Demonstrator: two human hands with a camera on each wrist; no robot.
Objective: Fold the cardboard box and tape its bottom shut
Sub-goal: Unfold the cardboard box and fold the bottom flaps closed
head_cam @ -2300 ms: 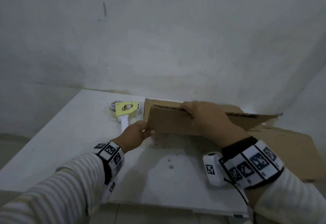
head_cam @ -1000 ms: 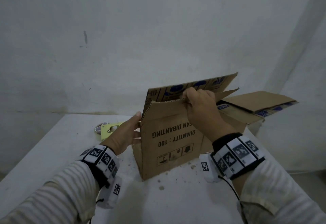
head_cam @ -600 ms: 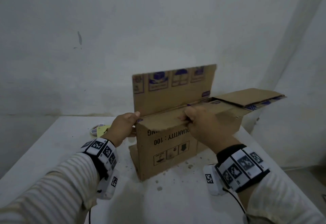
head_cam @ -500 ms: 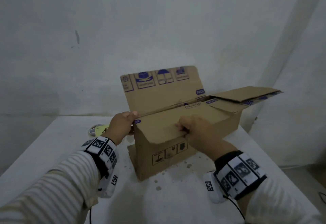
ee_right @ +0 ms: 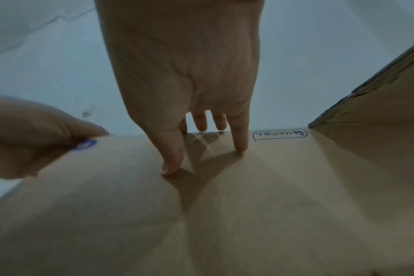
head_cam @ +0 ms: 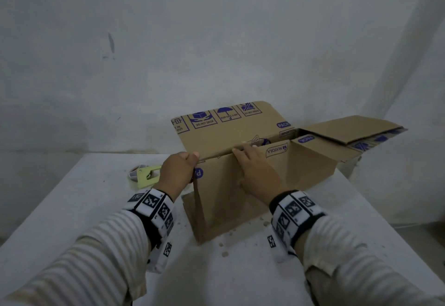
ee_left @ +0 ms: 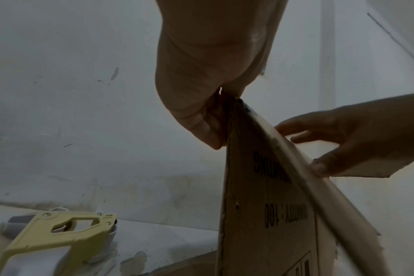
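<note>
At the far left of the white counter [head_cam: 72,209] lies a tape dispenser [head_cam: 145,175] with a pale yellow frame, just behind the left hand [head_cam: 178,173] and apart from it. That hand holds the box [head_cam: 240,197] at its upper left corner: in the left wrist view the thumb [ee_left: 201,127] lies against the end panel and the other fingers are hidden behind the card, so the grip is a pinch on the corner edge. The box stands on the counter in the middle, printed upside down, its near long flap [head_cam: 265,173] folded down over the opening. The right hand [head_cam: 257,173] lies flat on that flap, its grip spread: in the right wrist view the straight fingertips [ee_right: 170,168] press on the card. Behind the hands the far long flap [head_cam: 228,127] stands upright, printed with blue handling marks. To the right, an end flap [head_cam: 349,127] juts out sideways past the counter's edge. Brown crumbs [head_cam: 225,254] dot the counter beside the box's near corner.
</note>
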